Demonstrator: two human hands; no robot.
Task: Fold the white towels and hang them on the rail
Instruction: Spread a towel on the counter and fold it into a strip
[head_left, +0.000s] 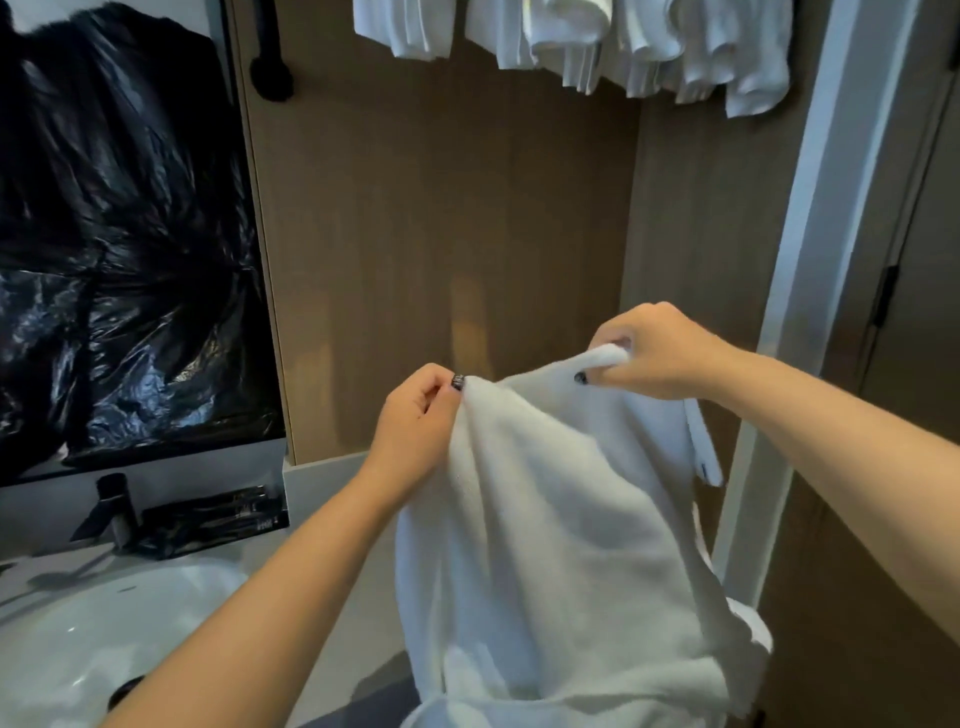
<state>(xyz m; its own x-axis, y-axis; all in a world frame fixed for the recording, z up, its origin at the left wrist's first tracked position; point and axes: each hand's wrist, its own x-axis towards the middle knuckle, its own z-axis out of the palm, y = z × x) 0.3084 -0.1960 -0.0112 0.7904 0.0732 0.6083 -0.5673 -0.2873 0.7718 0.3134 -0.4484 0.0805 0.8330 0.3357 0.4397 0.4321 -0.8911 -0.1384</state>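
Both hands pinch the towel (561, 519) — bottom cut off, rail unseen.

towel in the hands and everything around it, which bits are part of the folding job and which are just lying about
Part of the job:
white towel, gripped at its top edge by left hand and right hand
hung towels above

Lying about:
sink
black plastic bag
dark tray

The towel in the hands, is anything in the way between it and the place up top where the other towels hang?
Nothing visible is. Both the left hand and right hand grip the white towel, and only bare wooden wall shows up to the hung towels. The rail itself is out of view.
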